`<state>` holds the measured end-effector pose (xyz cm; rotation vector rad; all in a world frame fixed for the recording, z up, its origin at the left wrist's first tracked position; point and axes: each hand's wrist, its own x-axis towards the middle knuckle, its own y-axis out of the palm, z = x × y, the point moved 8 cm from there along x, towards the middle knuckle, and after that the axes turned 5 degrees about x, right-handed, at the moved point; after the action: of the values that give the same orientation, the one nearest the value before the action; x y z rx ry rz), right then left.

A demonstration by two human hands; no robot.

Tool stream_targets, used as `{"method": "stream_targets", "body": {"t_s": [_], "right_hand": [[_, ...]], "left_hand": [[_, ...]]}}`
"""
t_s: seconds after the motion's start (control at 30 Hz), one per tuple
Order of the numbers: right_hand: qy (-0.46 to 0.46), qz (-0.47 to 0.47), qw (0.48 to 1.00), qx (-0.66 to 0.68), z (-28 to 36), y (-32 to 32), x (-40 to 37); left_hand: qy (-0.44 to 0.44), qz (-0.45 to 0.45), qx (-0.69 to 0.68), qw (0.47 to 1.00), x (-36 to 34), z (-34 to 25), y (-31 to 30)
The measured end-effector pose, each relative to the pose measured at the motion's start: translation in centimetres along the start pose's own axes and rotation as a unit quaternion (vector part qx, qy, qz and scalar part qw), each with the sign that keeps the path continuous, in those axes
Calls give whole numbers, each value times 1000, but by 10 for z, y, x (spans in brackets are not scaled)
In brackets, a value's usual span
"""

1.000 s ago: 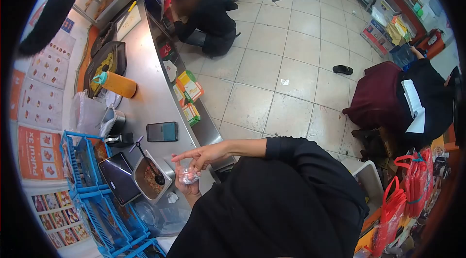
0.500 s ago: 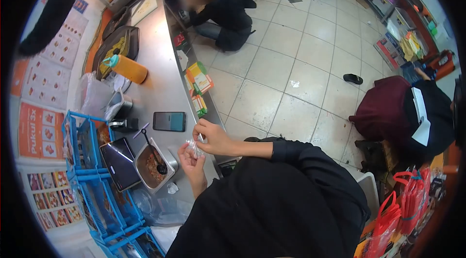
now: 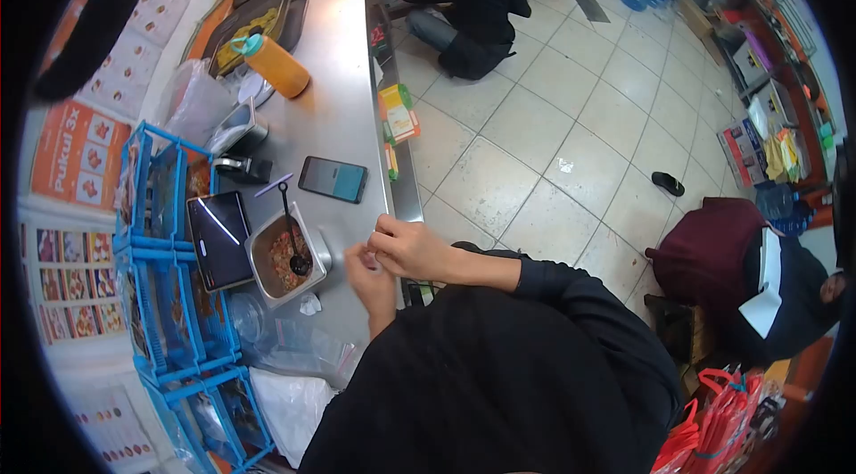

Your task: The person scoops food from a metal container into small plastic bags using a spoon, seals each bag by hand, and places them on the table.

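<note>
My left hand [image 3: 368, 281] and my right hand [image 3: 406, 248] meet at the table's edge, fingers pinched together. Between them is a small clear plastic bag [image 3: 372, 262], mostly hidden by the fingers. Left of the hands stands a metal container [image 3: 323, 262] of chopped reddish food [image 3: 283, 271], with a black ladle [image 3: 300, 263] resting in it. A crumpled bit of clear plastic [image 3: 309, 304] lies just below the container. Beyond the hands, a phone [image 3: 333, 180] rests flat with its screen lit.
A tablet [image 3: 218, 242] leans by the blue racks [image 3: 165, 313]. Flat plastic bags [image 3: 308, 345] lie near my body. An orange bottle [image 3: 276, 68] and a dark tray [image 3: 290, 24] stand farther up the steel table [image 3: 334, 55]. One person [image 3: 468, 10] crouches on the floor; another [image 3: 758, 269] sits at right.
The view has shifted, so the table items appear moved. Both hands have drawn closer together, and the plastic between them shows less. The crouching person has leaned differently.
</note>
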<state>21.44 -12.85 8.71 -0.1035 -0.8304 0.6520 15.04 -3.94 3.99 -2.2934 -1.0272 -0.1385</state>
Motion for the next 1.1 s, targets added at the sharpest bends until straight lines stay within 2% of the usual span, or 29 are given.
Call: {"method": "stream_targets", "body": {"t_s": [0.07,0.13,0.17,0.2,0.23,0.3,0.43,0.5,0.57,0.6,0.67,0.7,0.77,0.8,0.83,0.87,0.9,0.97,1.0,1.07,1.1], "right_hand": [[-15,29,999,0,3,7,0],[-86,75,993,1,18,18,-3],[-88,80,993,5,22,19,-4],[-38,59,997,-12,17,17,-3],[10,38,999,-28,12,16,-3],[26,38,999,-18,9,21,-3],[33,38,999,0,-2,24,0],[21,44,999,6,-1,20,1],[22,42,999,21,2,21,0],[16,54,998,29,4,23,1],[69,35,993,92,-1,21,4],[64,46,992,101,2,23,5],[195,63,966,157,-14,28,2],[191,75,965,162,-9,26,6],[250,116,946,172,-11,30,6],[308,159,920,181,-15,35,3],[304,175,918,185,-15,39,1],[58,118,987,95,16,29,12],[51,131,984,107,20,32,10],[-105,276,955,-30,45,52,-4],[-112,286,951,-18,46,57,-7]], "left_hand": [[0,-12,-32,999,-6,6,3],[2,-20,-63,998,-3,8,-8],[-37,-41,-96,994,2,20,-23],[-76,-62,-129,987,3,29,-34],[-80,-70,-127,986,0,29,-36],[28,-103,7,994,-5,5,-40],[67,-103,99,988,-13,-17,-34],[36,-119,98,987,-18,-8,-36],[106,-187,162,963,-24,-24,-45],[97,-198,167,961,-24,-25,-51],[179,-101,207,957,-22,-45,-47],[170,-110,214,956,-20,-48,-56],[169,129,69,975,-17,-50,-37],[162,150,54,974,-19,-50,-36],[154,139,58,977,-21,-47,-38],[106,139,60,983,-23,-34,-38],[56,138,61,987,-26,-22,-39],[37,95,89,991,-27,-15,-48],[28,67,113,991,-27,-13,-55],[10,58,96,994,-31,-12,-59],[5,64,71,995,-34,-12,-59]]}}
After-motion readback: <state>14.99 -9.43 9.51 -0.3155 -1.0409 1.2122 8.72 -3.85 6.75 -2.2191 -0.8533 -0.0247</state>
